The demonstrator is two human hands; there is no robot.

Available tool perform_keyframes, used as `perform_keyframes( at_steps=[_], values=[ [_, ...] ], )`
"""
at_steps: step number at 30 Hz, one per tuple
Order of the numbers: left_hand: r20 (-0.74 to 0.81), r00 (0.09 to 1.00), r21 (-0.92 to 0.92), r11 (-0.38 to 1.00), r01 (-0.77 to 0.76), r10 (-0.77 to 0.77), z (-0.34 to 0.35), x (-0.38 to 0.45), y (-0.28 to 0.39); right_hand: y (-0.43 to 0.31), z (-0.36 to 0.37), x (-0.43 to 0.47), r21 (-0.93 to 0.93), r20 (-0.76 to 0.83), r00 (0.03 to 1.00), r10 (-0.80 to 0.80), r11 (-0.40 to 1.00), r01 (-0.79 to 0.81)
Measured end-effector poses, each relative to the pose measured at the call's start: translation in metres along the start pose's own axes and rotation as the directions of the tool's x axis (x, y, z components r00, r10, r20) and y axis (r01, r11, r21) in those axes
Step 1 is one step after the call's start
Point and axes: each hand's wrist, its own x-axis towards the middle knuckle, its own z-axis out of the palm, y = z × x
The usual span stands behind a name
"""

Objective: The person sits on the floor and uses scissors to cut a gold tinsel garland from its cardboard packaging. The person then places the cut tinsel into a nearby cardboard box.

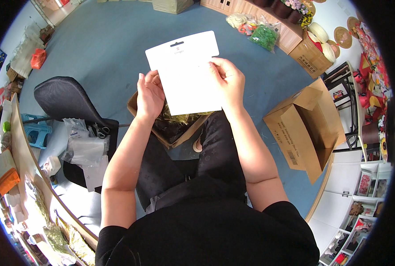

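Observation:
A white rectangular card packet [187,83] with a wider header and a hang slot is held up before me. Small printing marks its header, and glare washes out its lower face. My right hand [231,81] grips its right edge, thumb on the front and fingers curled at the side. Along the left edge is my left hand [149,98], thumb raised apart from the card and fingertips partly hidden behind it; whether they grip cannot be told. Beneath the card, an open cardboard box [184,135] between my legs contains yellow-green shredded filler [175,118], partly covered.
A black chair [67,96] on the left bears clear plastic bags [86,146] and scissors [101,130]. An open carton [287,129] stands at the right on the blue floor [117,40]. A cluttered table [47,179] curves along the left; white shelving [328,189] lines the right.

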Motion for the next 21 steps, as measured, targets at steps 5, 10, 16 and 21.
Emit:
perform_keyframes(
  at_steps=[5, 10, 16, 21],
  values=[
    [0.092, 0.993, 0.281, 0.959, 0.045, -0.073, 0.005, -0.01, -0.002, 0.006, -0.004, 0.007, 0.271, 0.17, 0.964, 0.203, 0.931, -0.244],
    [0.056, 0.977, 0.112, 0.973, 0.201, -0.208, 0.02, -0.004, 0.039, 0.019, 0.022, 0.025, 0.499, 0.468, 0.845, 0.259, 0.712, -0.494],
    [0.148, 0.943, 0.298, 0.923, 0.245, -0.298, 0.032, 0.016, 0.094, 0.019, 0.053, 0.044, 0.219, 0.599, 0.799, -0.048, 0.97, -0.106],
    [0.201, 0.931, 0.356, 0.908, 0.221, -0.306, 0.038, 0.027, 0.125, -0.002, 0.041, 0.08, 0.188, 0.488, 0.678, -0.549, 0.825, 0.533]
  ],
)
